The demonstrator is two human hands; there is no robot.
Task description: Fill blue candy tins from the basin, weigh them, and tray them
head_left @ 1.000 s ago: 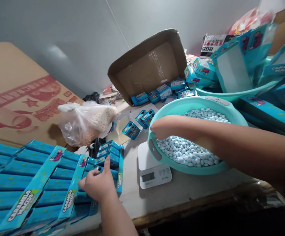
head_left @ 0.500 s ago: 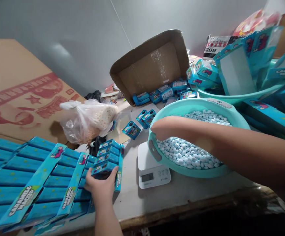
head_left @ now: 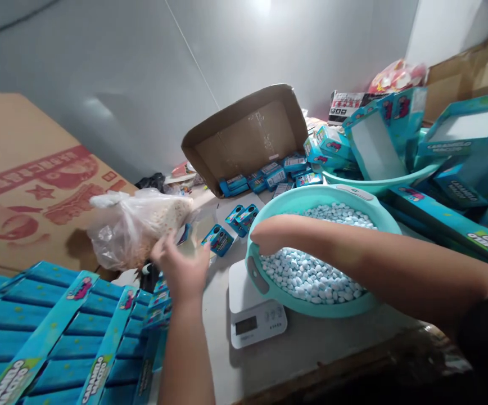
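The left hand (head_left: pixel 181 270) is raised above the table (head_left: pixel 222 360) at the near left, with its thumb and fingers spread apart and nothing seen between them. A small blue box (head_left: pixel 221 242) is placed just beyond the thumb, near the middle of the table; whether it is touched by the thumb cannot be told. Two more small boxes (head_left: pixel 243 219) are set close together to the right of it, beside the turquoise basin (head_left: pixel 328 310). The basin is filled with pale blue candies (head_left: pixel 311 278), and the right hand (head_left: pixel 269 233) is held at its left side, the forearm stretched across from the right. The fingertips of that hand are hidden, so whether the rim is gripped cannot be told. A white scale (head_left: pixel 263 329) is partly covered by the basin's left edge. At the near left, blue packages (head_left: pixel 58 329) are lined up in rows, and smaller boxes (head_left: pixel 157 304) are partly hidden by the left forearm. On the far side, an open carton (head_left: pixel 244 132) is tipped on its side, with blue boxes (head_left: pixel 275 174) heaped at its mouth. To its left, a clear plastic bag (head_left: pixel 138 219) is placed before a large cardboard box (head_left: pixel 37 185). At the far right, a second basin (head_left: pixel 400 184) is loaded with blue packaging (head_left: pixel 376 140).
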